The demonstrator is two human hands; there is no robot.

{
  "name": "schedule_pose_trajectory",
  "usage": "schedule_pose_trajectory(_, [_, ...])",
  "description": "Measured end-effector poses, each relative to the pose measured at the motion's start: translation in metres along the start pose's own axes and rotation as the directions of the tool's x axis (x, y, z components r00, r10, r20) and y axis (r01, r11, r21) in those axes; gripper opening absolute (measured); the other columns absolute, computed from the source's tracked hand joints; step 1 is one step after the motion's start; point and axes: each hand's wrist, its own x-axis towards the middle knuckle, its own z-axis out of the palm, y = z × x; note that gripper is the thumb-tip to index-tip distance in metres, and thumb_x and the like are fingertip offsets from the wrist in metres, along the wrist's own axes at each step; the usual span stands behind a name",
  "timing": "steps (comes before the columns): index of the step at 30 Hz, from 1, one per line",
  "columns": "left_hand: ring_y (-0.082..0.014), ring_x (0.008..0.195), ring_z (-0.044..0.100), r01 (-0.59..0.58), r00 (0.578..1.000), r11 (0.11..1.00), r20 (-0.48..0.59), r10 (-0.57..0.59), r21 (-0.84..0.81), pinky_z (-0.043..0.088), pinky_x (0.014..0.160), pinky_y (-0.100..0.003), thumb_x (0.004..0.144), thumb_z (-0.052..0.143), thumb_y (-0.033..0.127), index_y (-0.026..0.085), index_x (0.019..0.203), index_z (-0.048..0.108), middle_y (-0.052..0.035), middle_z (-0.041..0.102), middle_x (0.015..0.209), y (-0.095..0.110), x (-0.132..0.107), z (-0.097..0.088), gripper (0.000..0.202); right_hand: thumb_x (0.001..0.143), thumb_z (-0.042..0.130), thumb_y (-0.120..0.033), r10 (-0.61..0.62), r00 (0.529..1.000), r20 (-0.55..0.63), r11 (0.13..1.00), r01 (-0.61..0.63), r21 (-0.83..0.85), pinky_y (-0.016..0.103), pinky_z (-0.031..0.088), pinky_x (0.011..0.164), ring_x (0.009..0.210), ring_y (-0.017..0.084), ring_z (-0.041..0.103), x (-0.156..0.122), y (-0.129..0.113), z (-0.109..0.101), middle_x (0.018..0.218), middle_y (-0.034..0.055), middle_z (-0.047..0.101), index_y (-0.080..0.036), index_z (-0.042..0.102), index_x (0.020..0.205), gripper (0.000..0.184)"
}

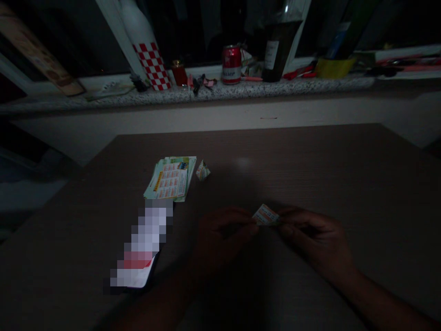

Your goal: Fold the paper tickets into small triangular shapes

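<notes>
Between my two hands is a small folded piece of printed paper [265,214], with rows of red and blue print on a pale ground. My left hand [223,232] pinches its left corner between thumb and fingers. At the right corner, the thumb and fingertips of my right hand [313,234] close on the same paper. Farther off to the left lies a stack of printed calendar cards [171,180], green-edged and slightly fanned. Just right of the stack sits a small pointed folded-paper piece [203,170]. Dim light hides the finer folds.
A phone [139,276] with a lit, pixelated screen lies on the dark wooden table [327,170] left of my left hand. Along the granite windowsill [165,99] stand a red-checked bottle [151,62], a red can [231,65], a dark bottle [279,50] and a yellow pot [334,68].
</notes>
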Motion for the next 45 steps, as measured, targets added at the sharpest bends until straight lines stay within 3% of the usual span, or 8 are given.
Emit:
schedule_pose_trajectory(8, [-0.0135,0.07,0.065,0.091,0.991,0.994,-0.103,-0.085,0.052,0.05,0.066,-0.024,0.077,0.068,0.016,0.017,0.071,0.07,-0.0025,0.071,0.077,0.002,-0.003,0.01,0.007,0.073,0.073,-0.018,0.095,0.991,-0.092,0.995,-0.096,-0.008,0.017,0.052,0.052,0.059,0.012,0.067,-0.005,0.0,0.009,0.07,0.001,0.075,-0.022,0.073,0.067,0.008])
schedule_pose_trajectory(13, [-0.0141,0.069,0.064,0.177,0.974,0.984,-0.142,-0.176,0.0,0.049,0.063,-0.023,0.075,0.07,0.018,0.016,0.066,0.067,-0.003,0.069,0.073,0.0,-0.004,0.015,0.009,0.068,0.076,-0.02,0.161,0.971,-0.18,0.984,-0.172,-0.048,0.018,0.05,0.046,0.05,0.012,0.064,-0.007,0.0,0.012,0.059,-0.0005,0.072,-0.021,0.069,0.059,0.012])
schedule_pose_trajectory(19, [-0.0122,0.064,0.062,0.233,0.947,0.971,-0.215,-0.24,-0.054,0.047,0.057,-0.021,0.07,0.075,0.017,0.016,0.062,0.063,-0.0009,0.068,0.069,0.0,-0.005,0.016,0.014,0.067,0.077,-0.024,0.194,0.962,-0.193,0.975,-0.21,-0.068,0.019,0.048,0.045,0.048,0.011,0.061,-0.007,0.003,0.012,0.058,0.0011,0.071,-0.02,0.068,0.057,0.014])
schedule_pose_trajectory(39, [-0.0099,0.057,0.054,0.296,0.94,0.955,-0.169,-0.296,-0.022,0.042,0.052,-0.019,0.071,0.074,0.023,0.016,0.061,0.06,0.0011,0.061,0.06,0.0,-0.004,0.014,0.019,0.071,0.073,-0.024,0.164,0.967,-0.195,0.98,-0.183,-0.083,0.019,0.047,0.046,0.049,0.01,0.06,-0.008,0.003,0.012,0.058,0.0008,0.07,-0.02,0.065,0.057,0.017])
schedule_pose_trajectory(45, [-0.0097,0.059,0.055,0.389,0.916,0.918,-0.074,-0.395,-0.076,0.042,0.054,-0.019,0.069,0.075,0.022,0.015,0.07,0.061,0.0016,0.061,0.065,-0.002,-0.001,0.013,0.016,0.07,0.075,-0.02,0.149,0.972,-0.184,0.979,-0.171,-0.109,0.018,0.045,0.044,0.047,0.01,0.058,-0.007,0.0,0.012,0.053,-0.0024,0.064,-0.02,0.056,0.059,0.022])
